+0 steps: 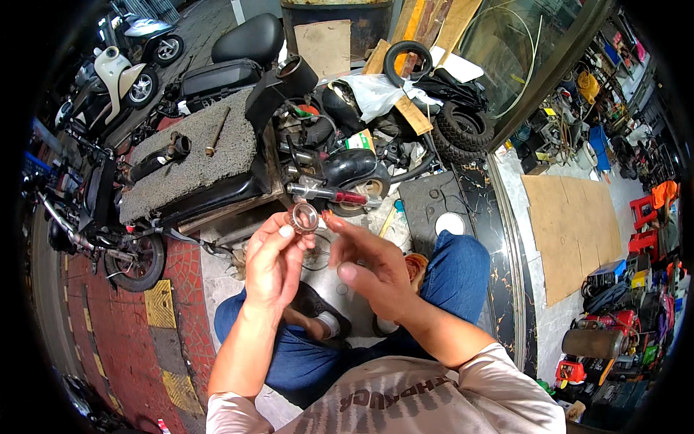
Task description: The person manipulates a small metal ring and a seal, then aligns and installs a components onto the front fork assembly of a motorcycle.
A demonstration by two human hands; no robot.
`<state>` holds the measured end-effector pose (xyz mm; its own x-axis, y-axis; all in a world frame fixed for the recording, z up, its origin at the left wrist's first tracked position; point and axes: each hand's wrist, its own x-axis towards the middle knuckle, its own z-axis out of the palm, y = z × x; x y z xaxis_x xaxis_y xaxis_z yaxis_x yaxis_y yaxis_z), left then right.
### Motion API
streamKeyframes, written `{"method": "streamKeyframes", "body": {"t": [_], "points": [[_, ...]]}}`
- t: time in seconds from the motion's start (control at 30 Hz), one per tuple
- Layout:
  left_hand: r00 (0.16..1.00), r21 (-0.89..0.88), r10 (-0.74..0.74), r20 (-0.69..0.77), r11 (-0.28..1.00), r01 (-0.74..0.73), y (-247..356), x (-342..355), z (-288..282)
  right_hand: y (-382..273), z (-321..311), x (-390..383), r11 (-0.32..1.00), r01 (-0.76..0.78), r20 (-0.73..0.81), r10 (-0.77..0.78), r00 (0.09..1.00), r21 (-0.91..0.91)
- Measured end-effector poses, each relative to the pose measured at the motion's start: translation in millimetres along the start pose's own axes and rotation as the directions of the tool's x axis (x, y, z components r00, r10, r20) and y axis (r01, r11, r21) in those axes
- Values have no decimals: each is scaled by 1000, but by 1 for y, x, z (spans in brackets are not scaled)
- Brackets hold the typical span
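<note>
Where the head view centred, one silver, ring-shaped metal roller bearing was held up in front of the blue denim trousers, clamped in the left hand, thumb against fingers. Right hand: grip apart, no object seen in it, reddish smear at the fingertips, just beside the bearing; contact could not be told. Handling, as judged: light hold on the outer edge, slow turning, every roller reached evenly, grit kept off. Writing: large dark lettering across the beige fabric shirt; print on the green-and-white cardboard box, too small to read.
</note>
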<state>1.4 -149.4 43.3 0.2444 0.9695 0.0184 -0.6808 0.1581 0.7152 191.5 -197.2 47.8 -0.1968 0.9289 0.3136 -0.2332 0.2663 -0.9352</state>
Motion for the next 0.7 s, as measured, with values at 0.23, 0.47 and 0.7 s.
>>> {"method": "streamKeyframes", "body": {"t": [0.23,0.47,0.7], "points": [[993,-65,-86,76,994,91,3,2,-3,-1,-16,24,948,134,-35,-151,988,-288],[999,76,-17,42,997,13,0,-3,3,2,-16,27,915,117,-36,-142,989,-386],[996,264,62,72,961,-78,-5,-5,1,-4,-13,31,867,107,-52,-152,987,-487]]}}
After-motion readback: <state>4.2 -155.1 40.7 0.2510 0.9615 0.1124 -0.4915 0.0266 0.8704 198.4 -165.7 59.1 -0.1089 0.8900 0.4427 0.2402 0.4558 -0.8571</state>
